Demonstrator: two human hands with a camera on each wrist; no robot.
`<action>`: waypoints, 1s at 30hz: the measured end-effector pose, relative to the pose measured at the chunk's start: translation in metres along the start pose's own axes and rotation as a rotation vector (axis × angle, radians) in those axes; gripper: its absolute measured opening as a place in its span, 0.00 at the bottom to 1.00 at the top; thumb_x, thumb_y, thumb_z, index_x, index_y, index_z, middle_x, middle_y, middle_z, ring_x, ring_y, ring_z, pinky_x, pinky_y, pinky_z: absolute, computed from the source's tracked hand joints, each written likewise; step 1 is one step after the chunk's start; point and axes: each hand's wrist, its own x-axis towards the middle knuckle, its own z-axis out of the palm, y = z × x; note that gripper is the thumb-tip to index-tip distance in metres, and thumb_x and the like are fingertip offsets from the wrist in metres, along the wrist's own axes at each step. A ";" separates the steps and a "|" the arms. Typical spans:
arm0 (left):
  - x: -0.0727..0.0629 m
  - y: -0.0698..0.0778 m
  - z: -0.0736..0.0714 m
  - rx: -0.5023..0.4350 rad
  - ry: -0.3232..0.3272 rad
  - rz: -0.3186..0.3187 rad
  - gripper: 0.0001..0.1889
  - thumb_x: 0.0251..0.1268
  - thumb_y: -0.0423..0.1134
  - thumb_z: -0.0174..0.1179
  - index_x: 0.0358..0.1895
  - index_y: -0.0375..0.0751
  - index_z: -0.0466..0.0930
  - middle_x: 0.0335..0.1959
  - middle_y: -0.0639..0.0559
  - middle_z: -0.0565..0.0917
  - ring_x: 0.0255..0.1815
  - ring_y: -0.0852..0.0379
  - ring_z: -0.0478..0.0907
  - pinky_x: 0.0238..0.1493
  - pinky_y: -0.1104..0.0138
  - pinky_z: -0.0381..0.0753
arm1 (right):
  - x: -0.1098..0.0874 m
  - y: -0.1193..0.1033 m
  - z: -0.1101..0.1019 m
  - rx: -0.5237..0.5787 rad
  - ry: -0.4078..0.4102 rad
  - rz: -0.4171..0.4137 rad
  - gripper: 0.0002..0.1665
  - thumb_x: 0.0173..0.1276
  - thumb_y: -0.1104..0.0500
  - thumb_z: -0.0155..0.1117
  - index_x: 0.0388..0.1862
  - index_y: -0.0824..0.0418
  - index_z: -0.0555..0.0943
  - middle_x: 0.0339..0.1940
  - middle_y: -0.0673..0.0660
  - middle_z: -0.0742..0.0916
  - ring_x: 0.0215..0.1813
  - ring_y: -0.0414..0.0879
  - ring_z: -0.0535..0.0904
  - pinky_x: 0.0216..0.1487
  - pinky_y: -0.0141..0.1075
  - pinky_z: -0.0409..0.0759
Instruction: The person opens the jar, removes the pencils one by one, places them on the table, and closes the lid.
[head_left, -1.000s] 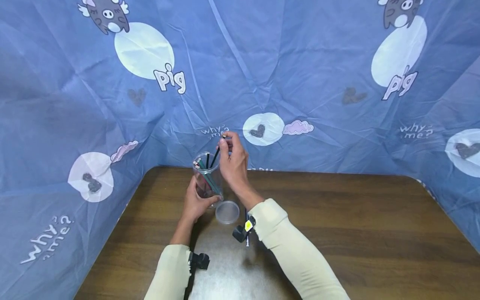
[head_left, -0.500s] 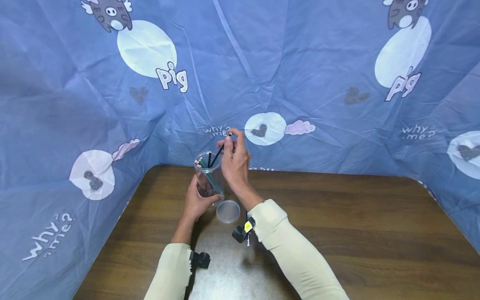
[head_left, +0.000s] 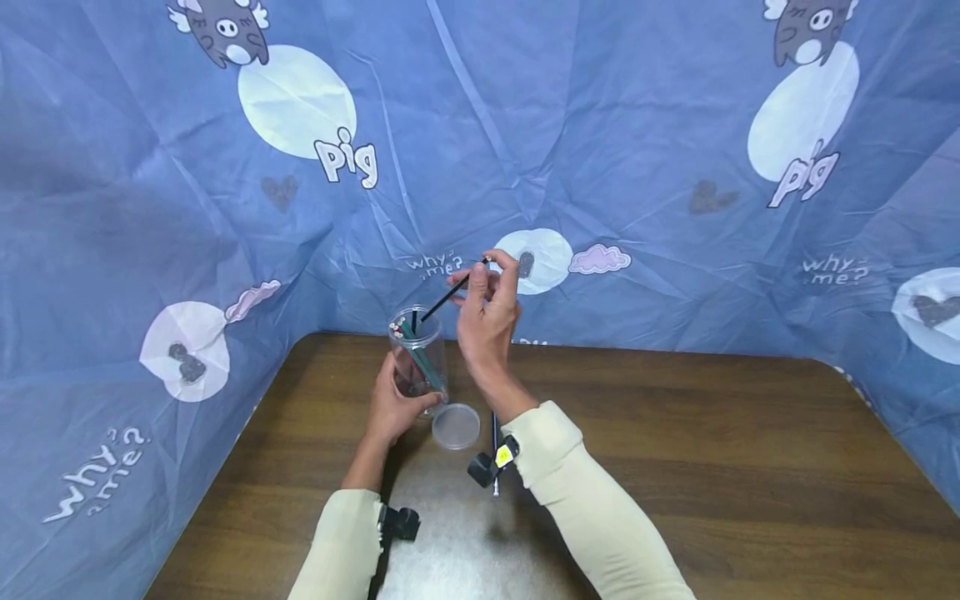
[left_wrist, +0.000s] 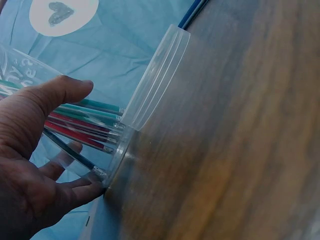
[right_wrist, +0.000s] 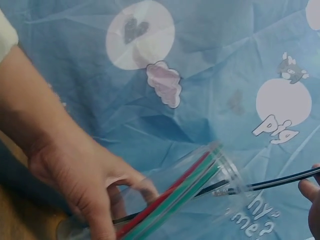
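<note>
My left hand grips the lower part of a clear plastic jar standing on the table, thumb on the near side. Inside lean several pencils, green, red and dark, with their metal-capped ends down in the left wrist view. Between thumb and fingers, my right hand pinches the upper end of a black pencil. This pencil slants down to the left, and its metal-capped end is just inside the jar's mouth.
A round clear lid lies beside the jar's base on the wooden table. Just right of it lies a dark pencil, partly hidden by the right wrist camera. A blue patterned cloth hangs behind the table.
My right hand has moved up and to the right, drawing the black pencil most of the way out of the jar at a flatter slant. The left hand and jar have stayed put.
</note>
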 end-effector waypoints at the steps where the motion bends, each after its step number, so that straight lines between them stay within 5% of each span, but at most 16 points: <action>1: 0.000 0.000 0.000 -0.002 0.000 -0.001 0.47 0.39 0.19 0.74 0.70 0.30 0.63 0.64 0.30 0.74 0.62 0.34 0.73 0.65 0.45 0.69 | 0.001 -0.002 0.000 0.007 0.010 -0.013 0.10 0.81 0.57 0.48 0.56 0.59 0.70 0.32 0.62 0.88 0.35 0.57 0.87 0.34 0.44 0.87; 7: 0.000 -0.002 0.000 -0.013 0.001 -0.008 0.47 0.39 0.17 0.73 0.70 0.30 0.64 0.61 0.29 0.75 0.61 0.33 0.74 0.64 0.45 0.70 | 0.007 -0.012 -0.004 0.040 0.058 -0.086 0.10 0.80 0.59 0.48 0.55 0.63 0.69 0.31 0.64 0.87 0.34 0.62 0.86 0.32 0.51 0.86; 14: 0.001 -0.004 0.000 -0.010 0.002 -0.015 0.47 0.39 0.18 0.73 0.70 0.31 0.64 0.61 0.31 0.76 0.62 0.36 0.73 0.65 0.49 0.69 | 0.013 -0.022 -0.012 0.035 0.094 -0.111 0.11 0.81 0.58 0.48 0.55 0.64 0.67 0.31 0.61 0.87 0.33 0.53 0.87 0.33 0.41 0.86; 22: 0.003 -0.006 0.001 -0.031 -0.001 -0.003 0.47 0.39 0.17 0.72 0.69 0.31 0.64 0.60 0.30 0.76 0.61 0.36 0.74 0.65 0.46 0.69 | 0.020 -0.031 -0.021 0.114 0.131 -0.117 0.12 0.81 0.59 0.47 0.55 0.66 0.66 0.30 0.62 0.87 0.33 0.57 0.86 0.32 0.44 0.86; 30: 0.016 -0.046 0.004 -0.017 0.011 -0.003 0.49 0.37 0.20 0.75 0.70 0.40 0.65 0.61 0.37 0.77 0.62 0.43 0.74 0.66 0.52 0.70 | 0.019 -0.029 -0.035 0.118 0.158 -0.084 0.11 0.81 0.57 0.47 0.54 0.62 0.66 0.29 0.63 0.86 0.32 0.59 0.86 0.30 0.45 0.86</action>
